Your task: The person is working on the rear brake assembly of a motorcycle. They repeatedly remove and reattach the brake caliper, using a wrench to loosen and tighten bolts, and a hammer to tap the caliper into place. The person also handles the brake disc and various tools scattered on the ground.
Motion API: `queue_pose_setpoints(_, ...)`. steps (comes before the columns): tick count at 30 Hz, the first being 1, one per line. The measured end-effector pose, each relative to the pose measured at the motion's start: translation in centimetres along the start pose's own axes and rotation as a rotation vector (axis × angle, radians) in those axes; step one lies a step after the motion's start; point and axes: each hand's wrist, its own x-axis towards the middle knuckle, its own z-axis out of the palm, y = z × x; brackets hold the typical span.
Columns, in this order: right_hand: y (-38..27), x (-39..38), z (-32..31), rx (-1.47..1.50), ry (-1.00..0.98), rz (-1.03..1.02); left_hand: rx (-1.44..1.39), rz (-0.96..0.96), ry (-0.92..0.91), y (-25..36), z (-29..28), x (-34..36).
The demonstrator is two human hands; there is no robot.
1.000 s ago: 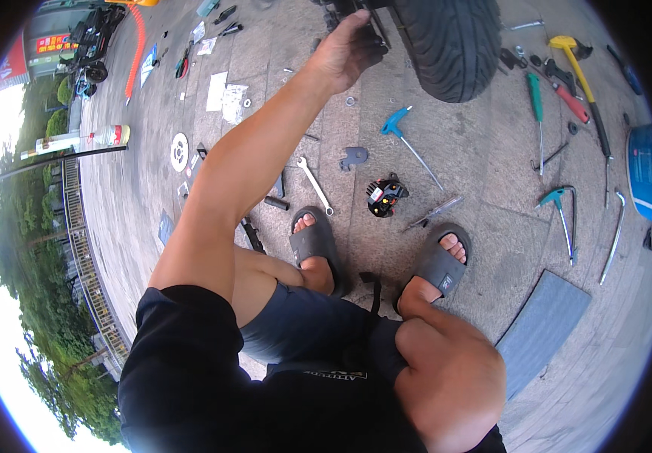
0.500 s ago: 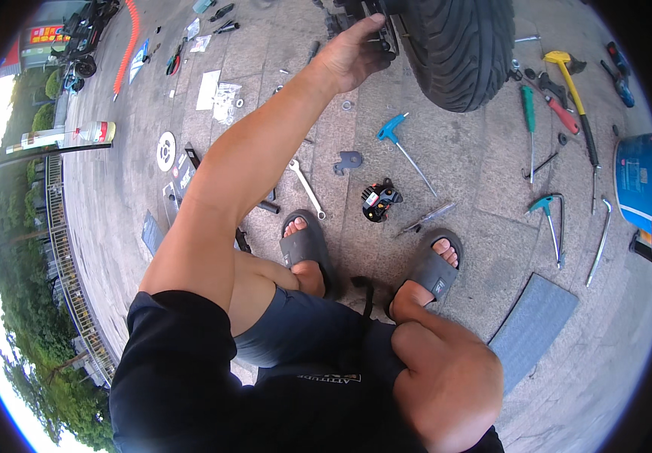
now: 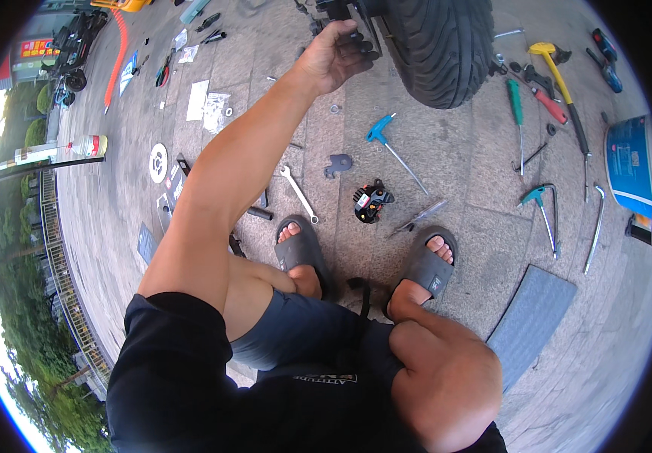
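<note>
My left hand (image 3: 337,57) is raised at the top of the view, its fingers curled round dark mechanical parts (image 3: 341,10) beside a black tyre (image 3: 439,49). What exactly the fingertips grip is partly hidden. My right hand is out of sight. Below the tyre, a blue T-handled hex key (image 3: 379,130), a small grey plate (image 3: 338,166), a combination spanner (image 3: 298,192) and a black part with orange details (image 3: 372,202) lie on the paving.
Around me are a yellow-handled hammer (image 3: 556,68), screwdrivers (image 3: 515,106), more hex keys (image 3: 540,211), a blue bucket (image 3: 628,162), a grey board (image 3: 530,325), a brake disc (image 3: 159,162), plastic bags (image 3: 215,113), an orange coiled hose (image 3: 114,68) and parked black scooters (image 3: 73,64).
My view has shifted a little, with the ground items sliding leftward in the picture. My left hand stays at the parts beside the tyre, its fingers slightly repositioned.
</note>
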Motion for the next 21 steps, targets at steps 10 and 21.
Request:
queue_pose_setpoints(10,0.0,-0.2,-0.4,-0.019,0.011,0.019,0.028,-0.068,0.014,1.1,1.5,-1.7)
queue_pose_setpoints(21,0.7,-0.4,-0.3,0.047,0.061,-0.032,0.044,-0.067,0.168,0.6,1.7,0.4)
